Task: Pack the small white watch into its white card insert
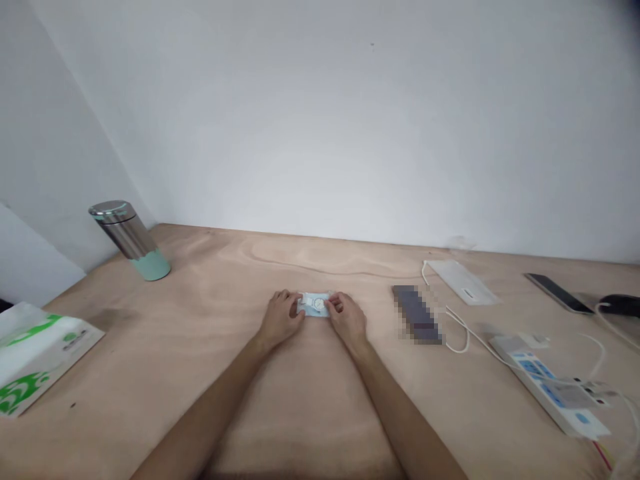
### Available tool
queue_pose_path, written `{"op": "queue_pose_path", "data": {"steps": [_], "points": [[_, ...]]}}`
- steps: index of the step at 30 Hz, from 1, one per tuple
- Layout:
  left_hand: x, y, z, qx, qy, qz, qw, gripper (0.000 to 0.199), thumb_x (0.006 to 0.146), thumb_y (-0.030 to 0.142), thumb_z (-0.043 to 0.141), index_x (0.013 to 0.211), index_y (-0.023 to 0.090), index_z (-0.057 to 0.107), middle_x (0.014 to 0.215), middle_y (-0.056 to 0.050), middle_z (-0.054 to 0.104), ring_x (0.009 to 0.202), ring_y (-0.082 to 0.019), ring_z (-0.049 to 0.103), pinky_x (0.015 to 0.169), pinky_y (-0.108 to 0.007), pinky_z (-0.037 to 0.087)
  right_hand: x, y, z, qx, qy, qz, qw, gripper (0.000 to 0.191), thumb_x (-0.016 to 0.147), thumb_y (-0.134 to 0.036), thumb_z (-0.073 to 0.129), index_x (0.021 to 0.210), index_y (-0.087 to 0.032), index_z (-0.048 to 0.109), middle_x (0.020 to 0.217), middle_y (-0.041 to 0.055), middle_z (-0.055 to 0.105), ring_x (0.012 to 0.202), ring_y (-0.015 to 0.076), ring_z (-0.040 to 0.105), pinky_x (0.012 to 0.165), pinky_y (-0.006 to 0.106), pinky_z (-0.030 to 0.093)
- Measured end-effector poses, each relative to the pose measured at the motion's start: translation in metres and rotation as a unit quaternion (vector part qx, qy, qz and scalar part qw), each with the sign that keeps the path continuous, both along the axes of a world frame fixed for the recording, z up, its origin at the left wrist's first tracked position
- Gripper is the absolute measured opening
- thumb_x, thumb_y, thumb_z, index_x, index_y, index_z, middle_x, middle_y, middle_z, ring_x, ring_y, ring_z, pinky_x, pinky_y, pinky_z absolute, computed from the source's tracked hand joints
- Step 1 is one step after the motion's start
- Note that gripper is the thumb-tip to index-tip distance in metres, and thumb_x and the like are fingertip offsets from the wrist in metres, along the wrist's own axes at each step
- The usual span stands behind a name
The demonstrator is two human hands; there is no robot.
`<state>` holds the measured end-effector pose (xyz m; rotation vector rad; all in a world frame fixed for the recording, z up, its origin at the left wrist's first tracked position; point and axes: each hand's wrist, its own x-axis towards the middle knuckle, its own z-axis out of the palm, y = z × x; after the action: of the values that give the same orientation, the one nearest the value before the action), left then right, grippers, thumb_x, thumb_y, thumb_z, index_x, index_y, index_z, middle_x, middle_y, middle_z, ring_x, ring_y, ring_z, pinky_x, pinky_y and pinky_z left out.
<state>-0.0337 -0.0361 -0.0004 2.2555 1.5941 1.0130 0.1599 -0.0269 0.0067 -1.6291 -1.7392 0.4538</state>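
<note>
You're steadying a pale-blue packet (312, 311)
Your left hand (283, 315), half-curled, is bracing nine o'clock, likely against slipping; right hand (349, 318) is nearly pinching at three, hold unclear

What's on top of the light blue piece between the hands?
A white, watch-like item with a round face shows against the light blue piece. The left hand and right hand partly cover the piece's sides; anything beneath them is hidden.
</note>
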Motion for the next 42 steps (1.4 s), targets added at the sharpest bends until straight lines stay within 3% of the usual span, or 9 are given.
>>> {"op": "queue_pose_path", "data": {"steps": [4,9,19,25,27,30,33,36,42], "points": [[-0.001,0.0,-0.001,-0.003,0.003,-0.01,1.0,0.035,0.072,0.017,0.057,0.106,0.021,0.06,0.097,-0.007,0.06,0.095,-0.026,0.053,0.089,-0.041,0.042,0.006,0.004,-0.007,0.026,0.013,0.033,0.999,0.016,0.082,-0.025,0.048,0.089,-0.025,0.062,0.091,0.0012,0.066,0.074,0.016,0.06,0.064,0.026,0.044],[-0.003,0.001,-0.001,-0.011,-0.019,-0.017,1.0,0.05,0.064,0.01,0.055,0.113,0.02,0.056,0.102,-0.008,0.06,0.098,-0.027,0.052,0.089,-0.042,0.041,0.018,0.012,-0.013,0.041,0.049,0.123,0.99,0.038,0.077,-0.007,0.039,0.099,-0.023,0.065,0.101,0.0033,0.066,0.093,0.0167,0.06,0.083,0.029,0.046],[-0.011,0.005,-0.003,-0.008,-0.094,-0.054,0.994,0.034,0.071,0.009,0.05,0.1,0.021,0.063,0.095,-0.007,0.066,0.09,-0.022,0.057,0.087,-0.04,0.044,0.029,0.018,-0.017,0.03,0.035,0.153,0.987,0.039,0.075,-0.007,0.046,0.101,-0.026,0.068,0.102,0.0031,0.06,0.087,0.0154,0.061,0.077,0.028,0.049],[-0.011,0.001,0.007,-0.092,-0.221,-0.04,0.97,0.028,0.074,0.024,0.06,0.101,0.02,0.062,0.099,-0.008,0.064,0.09,-0.02,0.061,0.083,-0.036,0.05,0.029,0.017,-0.017,0.077,0.085,0.179,0.977,0.031,0.079,-0.012,0.048,0.097,-0.024,0.069,0.117,0.0057,0.059,0.096,0.016,0.061,0.08,0.029,0.05],[-0.011,0.0,0.009,-0.119,-0.263,-0.026,0.957,0.031,0.073,0.03,0.064,0.103,0.02,0.061,0.095,-0.006,0.064,0.088,-0.02,0.062,0.081,-0.035,0.05,0.027,0.016,-0.015,0.077,0.114,0.173,0.975,0.027,0.081,-0.018,0.049,0.099,-0.023,0.068,0.111,0.0059,0.063,0.097,0.0174,0.06,0.079,0.029,0.05],[-0.009,-0.001,0.011,-0.132,-0.314,-0.016,0.94,0.035,0.074,0.035,0.065,0.104,0.02,0.059,0.089,-0.004,0.063,0.086,-0.018,0.062,0.079,-0.032,0.051,0.023,0.013,-0.011,0.057,0.162,0.129,0.977,0.024,0.082,-0.032,0.054,0.099,-0.023,0.069,0.099,0.0053,0.067,0.077,0.0166,0.061,0.069,0.028,0.05],[-0.004,-0.002,0.011,-0.137,-0.376,-0.013,0.916,0.034,0.074,0.037,0.064,0.102,0.019,0.057,0.082,-0.001,0.062,0.082,-0.017,0.063,0.075,-0.029,0.051,0.017,0.01,-0.008,0.04,0.206,0.08,0.975,0.03,0.08,-0.042,0.058,0.098,-0.021,0.069,0.087,0.0042,0.067,0.062,0.0143,0.055,0.06,0.027,0.047],[-0.001,-0.001,0.01,-0.139,-0.416,-0.011,0.899,0.035,0.074,0.036,0.064,0.102,0.018,0.054,0.078,0.0,0.062,0.076,-0.016,0.063,0.071,-0.028,0.051,0.013,0.009,-0.009,0.01,0.233,0.069,0.97,0.034,0.079,-0.044,0.057,0.1,-0.019,0.068,0.083,0.0031,0.065,0.058,0.0133,0.052,0.058,0.026,0.046],[-0.001,0.0,0.005,-0.098,-0.288,0.038,0.952,0.021,0.076,0.027,0.059,0.096,0.02,0.058,0.072,0.001,0.064,0.069,-0.016,0.06,0.069,-0.029,0.05,0.012,0.01,-0.011,-0.012,0.175,0.061,0.983,0.039,0.078,-0.039,0.056,0.111,-0.019,0.06,0.069,-0.0014,0.06,0.057,0.0138,0.053,0.053,0.024,0.043]]}}
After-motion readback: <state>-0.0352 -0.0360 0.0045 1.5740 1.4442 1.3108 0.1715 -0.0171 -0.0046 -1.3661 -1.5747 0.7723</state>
